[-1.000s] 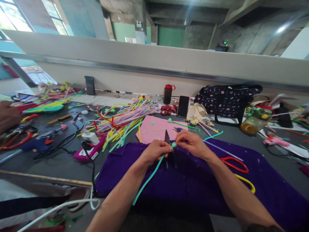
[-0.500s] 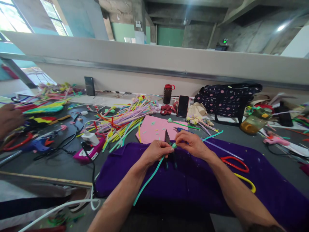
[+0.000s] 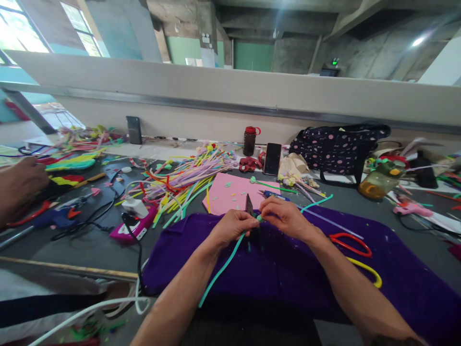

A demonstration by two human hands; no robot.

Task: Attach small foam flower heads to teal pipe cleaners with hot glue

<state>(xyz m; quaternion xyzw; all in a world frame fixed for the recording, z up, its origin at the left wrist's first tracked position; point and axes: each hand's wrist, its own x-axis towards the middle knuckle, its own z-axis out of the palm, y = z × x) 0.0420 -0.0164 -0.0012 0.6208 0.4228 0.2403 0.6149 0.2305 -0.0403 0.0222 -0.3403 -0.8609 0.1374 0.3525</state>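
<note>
My left hand [image 3: 232, 227] is closed around a teal foam stem [image 3: 221, 269] that runs down and to the left over a purple cloth [image 3: 273, 269]. My right hand [image 3: 286, 217] pinches the stem's upper tip, where a small teal knob sits between both hands. Dark pliers [image 3: 249, 205] stand just behind my fingers, at the edge of a pink foam sheet [image 3: 230, 192].
A pile of coloured foam stems [image 3: 183, 180] lies left of the pink sheet. Red and yellow scissors [image 3: 355, 252] rest on the cloth at right. A phone [image 3: 272, 158], a bottle [image 3: 249, 140] and a spotted bag [image 3: 338, 149] stand behind. Another person's hand [image 3: 18, 185] is at far left.
My hands stay together on the stem's tip with only slight finger movement. The other person's hand at far left has moved further into view to the right.
</note>
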